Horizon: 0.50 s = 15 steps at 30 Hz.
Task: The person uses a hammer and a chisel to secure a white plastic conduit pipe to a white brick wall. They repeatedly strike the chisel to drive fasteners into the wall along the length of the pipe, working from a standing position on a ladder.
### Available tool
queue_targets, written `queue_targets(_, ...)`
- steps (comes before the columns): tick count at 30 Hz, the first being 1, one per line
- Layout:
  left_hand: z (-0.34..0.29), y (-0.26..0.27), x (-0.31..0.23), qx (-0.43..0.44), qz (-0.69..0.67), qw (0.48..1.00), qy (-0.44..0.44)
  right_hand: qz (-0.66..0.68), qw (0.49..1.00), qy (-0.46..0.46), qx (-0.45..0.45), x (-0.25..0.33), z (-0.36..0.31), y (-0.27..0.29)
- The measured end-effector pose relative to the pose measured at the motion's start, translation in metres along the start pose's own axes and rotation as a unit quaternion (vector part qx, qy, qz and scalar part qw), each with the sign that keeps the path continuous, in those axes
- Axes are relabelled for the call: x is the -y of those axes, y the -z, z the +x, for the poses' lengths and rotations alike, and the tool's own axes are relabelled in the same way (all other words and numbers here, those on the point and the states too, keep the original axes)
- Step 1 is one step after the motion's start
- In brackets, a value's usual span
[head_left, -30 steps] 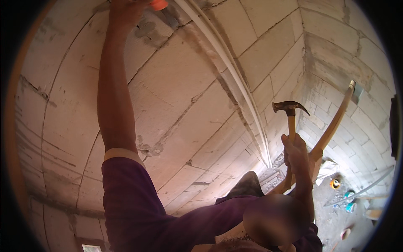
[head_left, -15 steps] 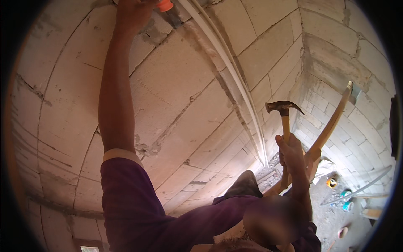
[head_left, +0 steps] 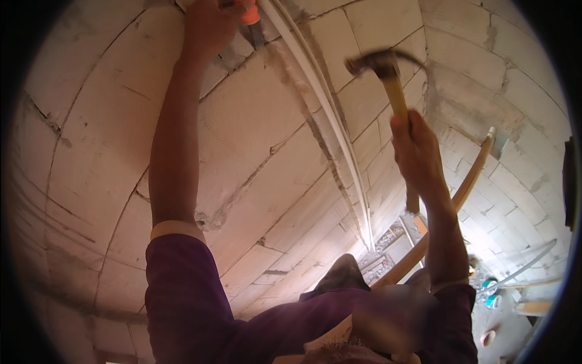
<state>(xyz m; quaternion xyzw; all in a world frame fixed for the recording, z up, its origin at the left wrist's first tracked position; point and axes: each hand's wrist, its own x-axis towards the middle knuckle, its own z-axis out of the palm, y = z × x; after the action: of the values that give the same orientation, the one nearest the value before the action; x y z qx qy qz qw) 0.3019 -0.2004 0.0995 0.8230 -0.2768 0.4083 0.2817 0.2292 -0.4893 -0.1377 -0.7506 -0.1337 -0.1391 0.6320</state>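
At the top edge, my left hand [head_left: 211, 25] is closed around a chisel [head_left: 250, 13] with an orange grip. The chisel's dark blade points down at the block wall [head_left: 267, 97], beside a pale conduit pipe [head_left: 318, 67]; whether its tip touches the wall is unclear. My right hand [head_left: 417, 151] grips the wooden handle of a claw hammer [head_left: 384, 65]. The hammer is raised to the right of the chisel, apart from it, with its striking face to the left. Its head is slightly blurred by motion.
A wooden beam [head_left: 476, 167] slants behind my right forearm. Lower right, on the floor, lie teal-and-white containers [head_left: 492, 301], a round roll [head_left: 488, 338], a grey length of tube [head_left: 524, 267] and a wooden piece [head_left: 533, 309]. Another block wall [head_left: 515, 200] stands at the right.
My right hand has swung the hammer upward and slightly left. My left hand and the chisel appear slightly lower and further right, with more of the blade showing.
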Motion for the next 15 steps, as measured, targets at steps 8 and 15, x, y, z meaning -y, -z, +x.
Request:
queue_targets(8, -0.006, 0.013, -0.016, -0.029, 0.242, 0.969, 0.050, -0.150, 0.948, 0.274, -0.061, 0.175, 0.113, -0.012)
queue_targets(15, 0.002, 0.006, -0.005, -0.068, 0.162, 0.984, 0.014, -0.353, 0.786, 0.506, -0.049, 0.186, 0.180, -0.021)
